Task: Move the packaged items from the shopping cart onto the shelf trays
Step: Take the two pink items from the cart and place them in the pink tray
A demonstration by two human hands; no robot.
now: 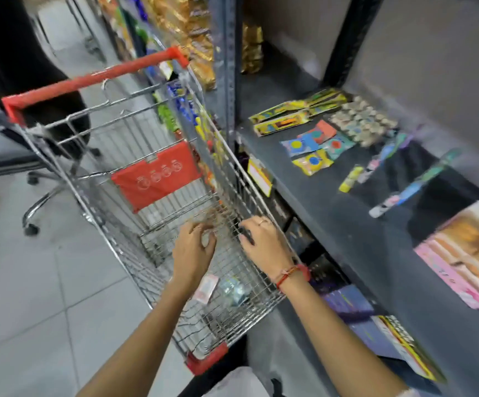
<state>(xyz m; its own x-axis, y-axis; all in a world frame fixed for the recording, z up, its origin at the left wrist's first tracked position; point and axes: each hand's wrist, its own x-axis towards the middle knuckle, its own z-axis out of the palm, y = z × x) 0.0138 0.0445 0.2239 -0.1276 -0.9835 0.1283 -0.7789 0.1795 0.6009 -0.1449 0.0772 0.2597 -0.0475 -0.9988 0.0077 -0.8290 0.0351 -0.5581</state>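
Reaching into the shopping cart with both arms, the person is hunting for the last packets on its wire floor. The left hand hangs above the middle of the basket with fingers loosely curled and nothing in it. The right hand sits at three o'clock from it, against the cart's right wall; something dark shows under its fingers, but blur makes it impossible to tell whether they are closed on an item or on the wire.

Two small things lie on the cart floor under the left forearm: a pink-and-white packet and, just at its three o'clock, a silvery packet. The dark shelf stands at three o'clock of the cart, already carrying flat colourful packets toward one o'clock.

To do this step well, I would draw the left hand back toward six o'clock, since the packets lie nearer the body than the fingers. Pinching each flat packet by an edge should work better than scooping, as the wire grid may catch corners. Then lift clear of the cart rim before swinging toward the shelf.
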